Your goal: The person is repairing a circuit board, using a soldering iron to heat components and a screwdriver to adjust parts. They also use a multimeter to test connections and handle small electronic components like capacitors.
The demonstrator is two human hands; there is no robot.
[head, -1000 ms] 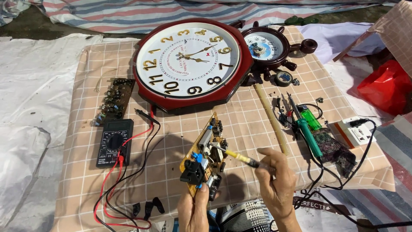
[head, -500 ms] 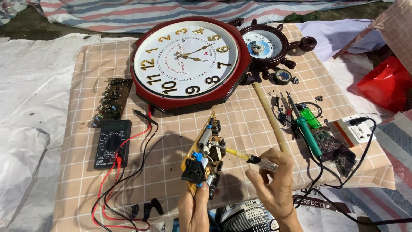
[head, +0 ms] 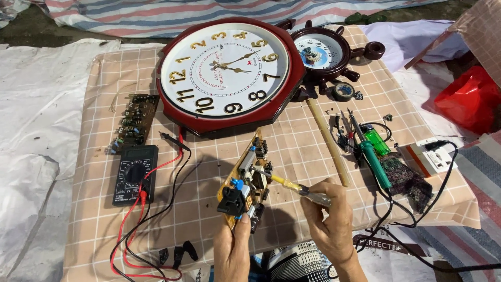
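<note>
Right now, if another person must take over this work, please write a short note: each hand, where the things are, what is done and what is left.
Left hand: holds the yellow circuit board by its lower end, tilted up on edge.
Right hand: holds a yellow-handled tool, tip at the board's components.
Around: multimeter with red and black leads on the left, second circuit board above it, big wall clock behind, green soldering iron on the right.
Done: board is lifted and being probed.
Left: cannot tell from this view; the soldering iron lies unused.
</note>
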